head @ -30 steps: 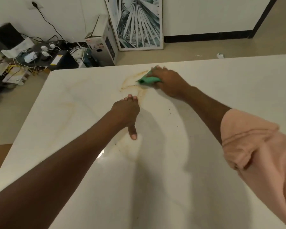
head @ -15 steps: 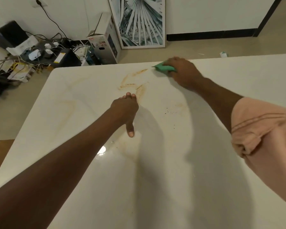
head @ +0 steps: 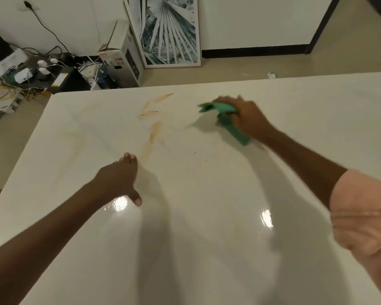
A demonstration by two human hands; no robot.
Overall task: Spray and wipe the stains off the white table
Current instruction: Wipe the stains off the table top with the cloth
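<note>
Cables (head: 20, 73) and small white plugs lie tangled on the floor at the far left, past the table's corner, with a tall cardboard box (head: 121, 60) beside them and a framed palm-leaf print (head: 169, 31) leaning against the wall. Nearer, the white table (head: 207, 238) fills most of the view, glossy, with two bright glints of light on it. The left hand (head: 119, 179) rests flat on the tabletop with fingers straight and pointing away, thumb spread out toward the near side — it holds nothing. Just beyond its fingertips, orange-brown stains (head: 154, 128) run in streaks toward the far edge, with fainter marks farther left and a scatter of dark specks to the right. Further right, the right hand (head: 246, 117) presses down on a green cloth (head: 227, 119), fingers curled over it; the cloth is bunched under the palm, one end poking out to the left and another trailing back beside the wrist. Hand and cloth are blurred. The cloth sits on the table well to the right of the stains — not touching them. A pink sleeve (head: 365, 212) covers the right upper arm at the picture's edge.
</note>
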